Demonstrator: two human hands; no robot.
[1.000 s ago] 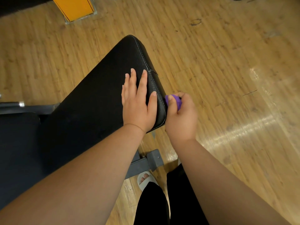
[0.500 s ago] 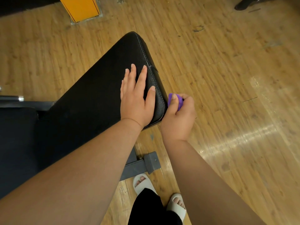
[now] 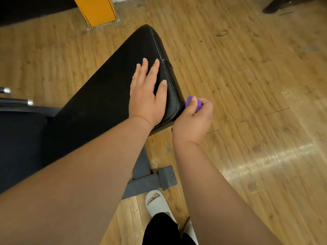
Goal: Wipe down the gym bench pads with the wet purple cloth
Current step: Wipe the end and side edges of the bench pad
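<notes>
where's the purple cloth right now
In the head view, the purple cloth is bunched in the right hand, against the near right edge of the black leather bench pad, beside the flat left hand.

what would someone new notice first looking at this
The black bench pad runs diagonally across the middle of the view, with the left hand lying flat on its near right corner. Just off that corner, the right hand grips a bunched purple cloth at the pad's side edge. The only other bright colour is an orange post at the top, standing on the wooden floor.
</notes>
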